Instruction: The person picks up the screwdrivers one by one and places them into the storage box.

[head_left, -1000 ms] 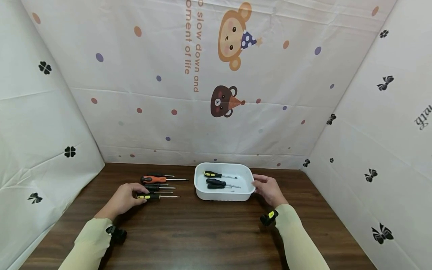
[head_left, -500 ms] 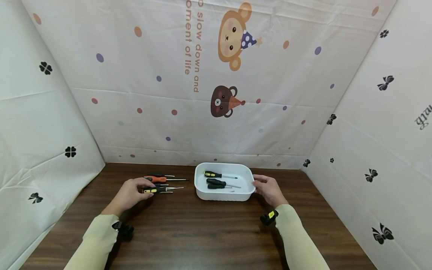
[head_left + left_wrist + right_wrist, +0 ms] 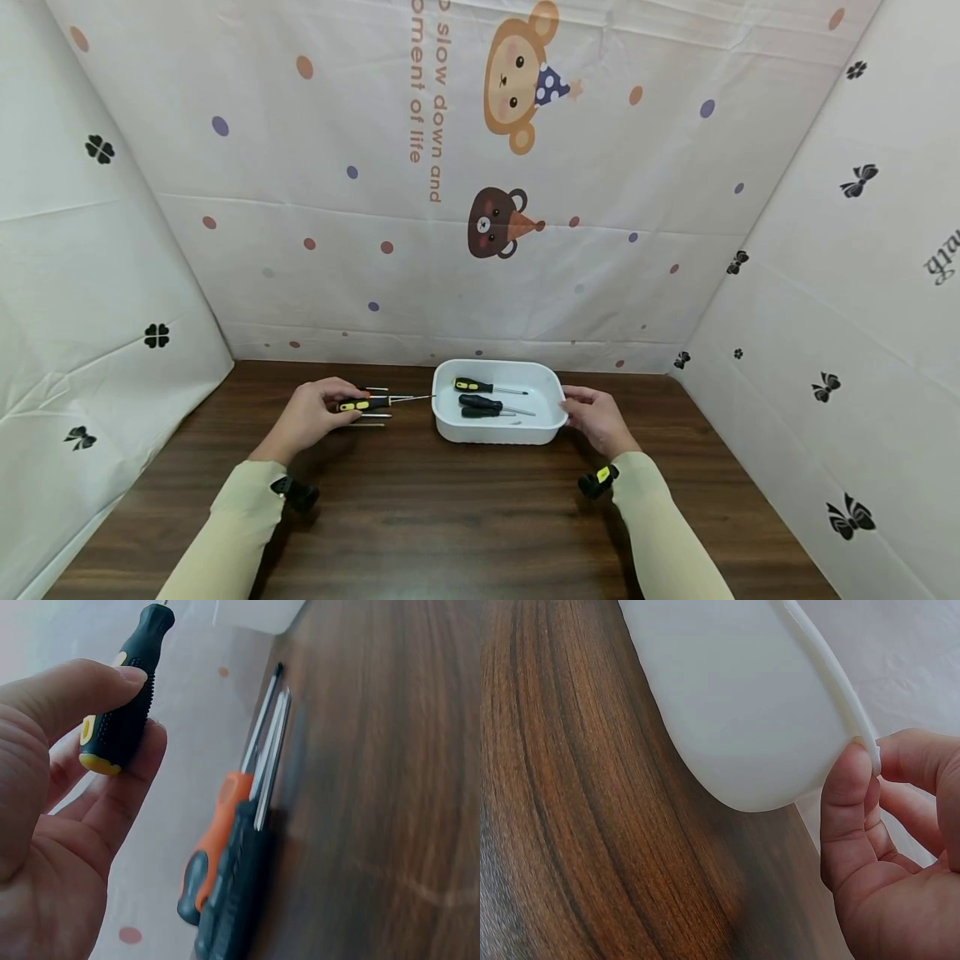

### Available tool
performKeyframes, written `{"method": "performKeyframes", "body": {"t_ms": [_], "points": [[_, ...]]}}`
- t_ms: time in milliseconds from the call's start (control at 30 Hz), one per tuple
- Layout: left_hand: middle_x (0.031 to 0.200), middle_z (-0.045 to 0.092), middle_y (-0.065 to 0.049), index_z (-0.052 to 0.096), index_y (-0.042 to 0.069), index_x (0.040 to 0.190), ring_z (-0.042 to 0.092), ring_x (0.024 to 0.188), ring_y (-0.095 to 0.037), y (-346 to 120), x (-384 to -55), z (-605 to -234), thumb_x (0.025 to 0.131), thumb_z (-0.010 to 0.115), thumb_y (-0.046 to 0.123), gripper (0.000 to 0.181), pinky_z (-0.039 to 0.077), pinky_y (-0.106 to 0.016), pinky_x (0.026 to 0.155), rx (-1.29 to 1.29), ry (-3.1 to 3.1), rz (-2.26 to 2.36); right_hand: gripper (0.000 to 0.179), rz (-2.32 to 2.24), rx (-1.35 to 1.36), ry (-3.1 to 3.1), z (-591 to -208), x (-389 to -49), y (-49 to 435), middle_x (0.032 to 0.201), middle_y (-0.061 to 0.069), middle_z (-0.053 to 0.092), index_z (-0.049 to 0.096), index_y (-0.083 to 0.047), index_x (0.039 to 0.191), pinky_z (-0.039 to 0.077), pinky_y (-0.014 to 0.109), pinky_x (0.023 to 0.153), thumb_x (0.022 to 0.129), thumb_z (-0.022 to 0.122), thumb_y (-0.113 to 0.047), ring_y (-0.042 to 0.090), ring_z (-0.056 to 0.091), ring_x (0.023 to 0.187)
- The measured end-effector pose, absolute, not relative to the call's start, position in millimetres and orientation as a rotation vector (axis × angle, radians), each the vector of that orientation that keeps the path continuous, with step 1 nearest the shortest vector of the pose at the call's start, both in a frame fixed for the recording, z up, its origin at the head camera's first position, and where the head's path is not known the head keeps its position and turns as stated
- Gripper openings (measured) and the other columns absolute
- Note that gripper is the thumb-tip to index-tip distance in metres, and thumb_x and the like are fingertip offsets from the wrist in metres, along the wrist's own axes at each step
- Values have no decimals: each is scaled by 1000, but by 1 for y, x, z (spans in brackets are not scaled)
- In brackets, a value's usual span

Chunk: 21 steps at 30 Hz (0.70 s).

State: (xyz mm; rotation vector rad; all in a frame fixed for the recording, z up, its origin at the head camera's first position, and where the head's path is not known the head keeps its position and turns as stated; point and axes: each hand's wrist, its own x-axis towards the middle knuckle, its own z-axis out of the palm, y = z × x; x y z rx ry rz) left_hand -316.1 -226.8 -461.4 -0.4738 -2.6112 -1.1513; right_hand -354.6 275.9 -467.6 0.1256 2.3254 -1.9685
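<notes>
My left hand point(image 3: 311, 417) pinches a black-and-yellow screwdriver point(image 3: 364, 403) by its handle, thumb against fingers. In the head view its shaft points right, the tip overlapping the left rim of a white plastic tray point(image 3: 495, 435). The left wrist view shows the handle point(image 3: 144, 645) raised above the other screwdrivers. My right hand point(image 3: 600, 421) grips the tray's right end, with the thumb and fingers point(image 3: 845, 795) pinching the rim in the right wrist view. Inside the tray lie a yellow-and-black screwdriver point(image 3: 472, 386) and two black screwdrivers point(image 3: 480, 402).
On the dark wooden table point(image 3: 450, 517), below my left hand, lie an orange-handled screwdriver point(image 3: 229, 814) and several black-handled screwdrivers point(image 3: 244, 892), their shafts pointing toward the tray. A patterned white cloth point(image 3: 420, 275) rises behind the table and along both sides.
My left hand has lifted the black-and-yellow screwdriver from the front of the row and carried it right and away from me, toward the tray. The right hand and tray have stayed put.
</notes>
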Motion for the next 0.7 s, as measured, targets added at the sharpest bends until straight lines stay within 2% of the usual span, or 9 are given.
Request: {"method": "performKeyframes", "body": {"t_ms": [233,533,700], "points": [[115,73,-4,80,18,108,67,97,-19,-211,-323,-456,86,85,17,23,58,-39,85,-487,-2594,-1218,44,-1974,129,2319,-469,-357,276,134,25,62,58,3,140,61,30,80,99,67,-7,13,67,82],[113,74,-1,80,20,107,63,91,-16,-188,-329,-450,86,85,18,22,55,-32,78,-528,-2568,-1232,43,-1973,167,2322,-467,-357,275,132,24,63,59,3,140,61,29,78,98,67,-6,14,66,82],[113,74,-2,80,20,108,67,95,-22,-179,-334,-448,86,85,19,22,57,-37,83,-546,-2563,-1275,44,-1993,162,2317,-467,-356,274,130,25,64,59,3,140,61,30,79,98,68,-6,14,66,82]]}}
